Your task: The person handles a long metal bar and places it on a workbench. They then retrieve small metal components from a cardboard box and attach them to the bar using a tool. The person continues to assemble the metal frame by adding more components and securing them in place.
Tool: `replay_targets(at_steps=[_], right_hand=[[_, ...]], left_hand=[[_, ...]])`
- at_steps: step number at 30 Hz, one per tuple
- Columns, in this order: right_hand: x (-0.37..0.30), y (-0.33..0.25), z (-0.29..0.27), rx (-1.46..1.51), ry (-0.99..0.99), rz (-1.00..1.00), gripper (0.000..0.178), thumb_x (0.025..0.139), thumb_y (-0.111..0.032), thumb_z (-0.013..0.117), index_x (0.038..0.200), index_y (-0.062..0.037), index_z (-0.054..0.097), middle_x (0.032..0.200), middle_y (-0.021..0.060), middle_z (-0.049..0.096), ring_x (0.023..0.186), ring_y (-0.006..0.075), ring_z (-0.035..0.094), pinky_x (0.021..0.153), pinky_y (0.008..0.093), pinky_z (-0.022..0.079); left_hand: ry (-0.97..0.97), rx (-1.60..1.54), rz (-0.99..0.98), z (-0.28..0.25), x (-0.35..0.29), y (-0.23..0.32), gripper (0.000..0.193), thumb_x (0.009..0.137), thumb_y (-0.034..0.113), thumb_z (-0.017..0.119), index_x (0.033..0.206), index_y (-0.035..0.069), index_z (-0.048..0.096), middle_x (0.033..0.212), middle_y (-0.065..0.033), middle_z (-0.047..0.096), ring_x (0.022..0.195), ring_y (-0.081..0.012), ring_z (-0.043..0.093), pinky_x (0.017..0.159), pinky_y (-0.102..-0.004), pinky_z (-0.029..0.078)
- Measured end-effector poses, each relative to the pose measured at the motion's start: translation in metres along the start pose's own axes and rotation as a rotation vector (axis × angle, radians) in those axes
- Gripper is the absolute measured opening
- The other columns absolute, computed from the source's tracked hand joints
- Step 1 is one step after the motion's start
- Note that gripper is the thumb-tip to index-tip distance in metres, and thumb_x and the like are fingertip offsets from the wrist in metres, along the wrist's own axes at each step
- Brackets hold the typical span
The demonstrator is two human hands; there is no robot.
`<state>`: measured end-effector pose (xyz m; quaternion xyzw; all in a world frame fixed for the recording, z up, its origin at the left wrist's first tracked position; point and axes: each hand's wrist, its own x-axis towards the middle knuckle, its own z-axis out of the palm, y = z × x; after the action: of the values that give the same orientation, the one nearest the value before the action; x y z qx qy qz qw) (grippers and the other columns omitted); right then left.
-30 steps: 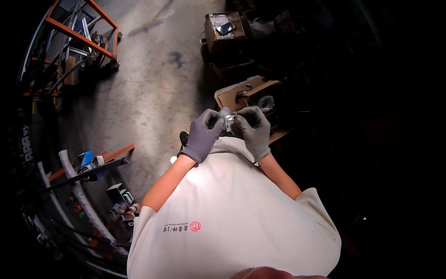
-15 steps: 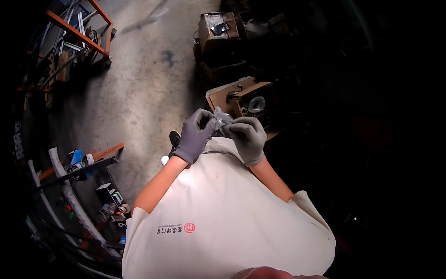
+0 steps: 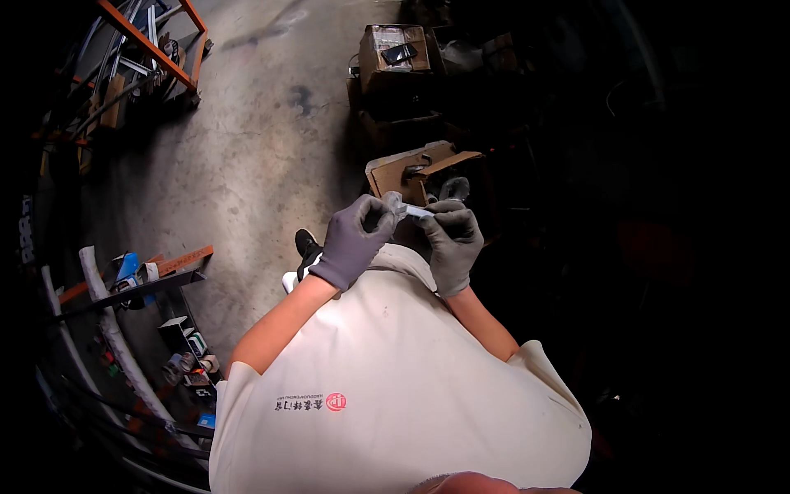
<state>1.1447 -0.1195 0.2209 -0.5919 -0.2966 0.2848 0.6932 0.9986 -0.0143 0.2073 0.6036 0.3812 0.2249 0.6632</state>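
Both my hands wear grey gloves and meet in front of my white shirt. My left hand (image 3: 355, 239) pinches a small clear plastic bag (image 3: 393, 200) between thumb and fingers. In my right hand (image 3: 453, 245) is one end of a small pale flat strip (image 3: 418, 212), whose other end reaches the bag's edge. Whether the strip is still partly inside the bag I cannot tell. Just beyond my hands stands an open cardboard box (image 3: 403, 169) with flaps up; a clear plastic-wrapped item (image 3: 454, 189) shows in it.
Farther off, a phone (image 3: 400, 53) lies on a taped carton (image 3: 378, 70). An orange metal rack (image 3: 148, 45) with long profiles stands at the far left. Shelving (image 3: 123, 346) with small goods is at the near left. Deep shadow covers the right side.
My right hand has moved slightly to the right, away from my left. The pale strip now shows between my hands, where before only the crumpled bag was visible.
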Motion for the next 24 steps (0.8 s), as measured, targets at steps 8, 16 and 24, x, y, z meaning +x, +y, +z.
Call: replay_targets(at_steps=[8, 16, 24], right_hand=[[-0.006, 0.004, 0.006, 0.374, 0.01, 0.215, 0.012, 0.099, 0.001, 0.071, 0.101, -0.0027, 0.06, 0.117, 0.0104, 0.064, 0.101, 0.0185, 0.071, 0.094, 0.0358, 0.066], [-0.003, 0.007, 0.009, 0.473, 0.069, 0.296, 0.012, 0.1, -0.002, 0.072, 0.101, -0.0043, 0.061, 0.119, 0.0114, 0.066, 0.106, 0.018, 0.07, 0.095, 0.032, 0.063], [0.006, 0.026, -0.001, -0.373, -0.028, -0.396, 0.024, 0.088, 0.006, 0.082, 0.096, -0.0048, 0.062, 0.108, 0.0144, 0.07, 0.093, 0.0172, 0.07, 0.08, 0.0274, 0.057]], left_hand=[[0.064, -0.022, 0.069, -0.002, 0.002, -0.005, 0.011, 0.096, 0.01, 0.071, 0.097, 0.0, 0.065, 0.081, -0.0094, 0.07, 0.073, -0.0104, 0.066, 0.071, -0.03, 0.055], [0.025, -0.023, 0.065, -0.003, 0.005, -0.009, 0.011, 0.095, 0.009, 0.069, 0.099, 0.0, 0.064, 0.086, -0.0096, 0.07, 0.08, -0.009, 0.064, 0.076, -0.0293, 0.054], [-0.004, -0.146, -0.018, -0.006, 0.01, -0.015, 0.013, 0.097, 0.01, 0.067, 0.102, 0.0, 0.062, 0.087, -0.0059, 0.068, 0.082, -0.009, 0.063, 0.077, -0.0291, 0.054]])
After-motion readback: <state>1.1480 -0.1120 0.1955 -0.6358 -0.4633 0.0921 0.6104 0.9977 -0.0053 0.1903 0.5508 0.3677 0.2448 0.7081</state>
